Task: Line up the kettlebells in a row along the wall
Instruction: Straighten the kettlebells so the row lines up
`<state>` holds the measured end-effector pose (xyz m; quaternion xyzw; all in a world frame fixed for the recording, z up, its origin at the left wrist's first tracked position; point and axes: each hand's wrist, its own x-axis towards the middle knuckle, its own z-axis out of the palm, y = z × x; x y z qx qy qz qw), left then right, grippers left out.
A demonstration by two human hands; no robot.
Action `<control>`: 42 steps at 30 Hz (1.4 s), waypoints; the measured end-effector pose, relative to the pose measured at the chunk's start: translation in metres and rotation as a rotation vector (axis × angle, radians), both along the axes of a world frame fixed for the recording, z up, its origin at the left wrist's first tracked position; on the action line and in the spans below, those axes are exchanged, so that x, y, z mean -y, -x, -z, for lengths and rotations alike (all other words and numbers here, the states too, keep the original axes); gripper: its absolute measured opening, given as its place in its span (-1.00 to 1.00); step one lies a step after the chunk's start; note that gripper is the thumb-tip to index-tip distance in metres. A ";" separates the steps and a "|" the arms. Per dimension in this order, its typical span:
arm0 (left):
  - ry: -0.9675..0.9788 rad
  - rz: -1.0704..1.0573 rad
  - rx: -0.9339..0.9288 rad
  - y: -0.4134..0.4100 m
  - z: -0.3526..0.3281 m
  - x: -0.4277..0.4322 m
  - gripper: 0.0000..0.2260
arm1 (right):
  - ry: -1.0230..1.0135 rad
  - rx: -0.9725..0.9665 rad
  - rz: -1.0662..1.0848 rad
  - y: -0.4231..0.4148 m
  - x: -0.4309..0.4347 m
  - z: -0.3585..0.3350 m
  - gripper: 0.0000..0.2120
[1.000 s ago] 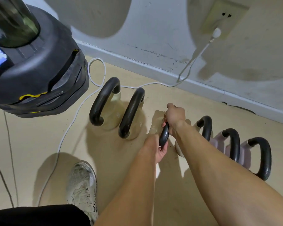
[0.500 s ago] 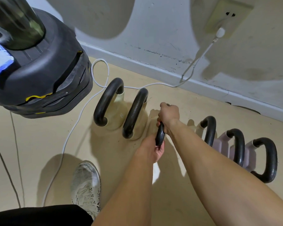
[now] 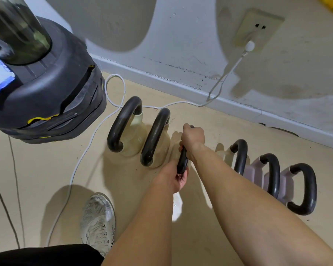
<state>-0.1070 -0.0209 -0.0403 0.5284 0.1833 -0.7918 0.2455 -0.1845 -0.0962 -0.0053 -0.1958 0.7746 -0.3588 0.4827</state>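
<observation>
Several kettlebells with black handles stand in a row on the beige floor, a little out from the white wall. Two cream ones are on the left. A cream one and two pale pink ones are on the right. Between the groups, both my hands grip the black handle of another kettlebell; its body is mostly hidden. My right hand holds the far end, my left hand the near end.
A large black machine base with a dark column fills the upper left. A white cable runs from the wall socket across the floor behind the cream kettlebells. My grey shoe is on the floor at lower left.
The held kettlebell and both hands have shifted left, closer to the two cream kettlebells, widening the gap to the kettlebells on the right.
</observation>
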 end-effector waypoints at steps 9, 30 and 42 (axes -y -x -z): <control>-0.037 -0.076 0.179 0.071 0.004 -0.045 -0.71 | 0.084 -0.643 -0.426 0.082 -0.013 -0.049 -0.69; 0.243 0.273 0.076 0.128 -0.005 -0.047 -0.80 | 0.048 -0.091 0.066 0.124 -0.065 0.006 -0.68; 0.193 0.206 0.052 0.107 -0.004 -0.042 -0.80 | 0.042 -0.133 0.081 0.106 -0.060 0.011 -0.67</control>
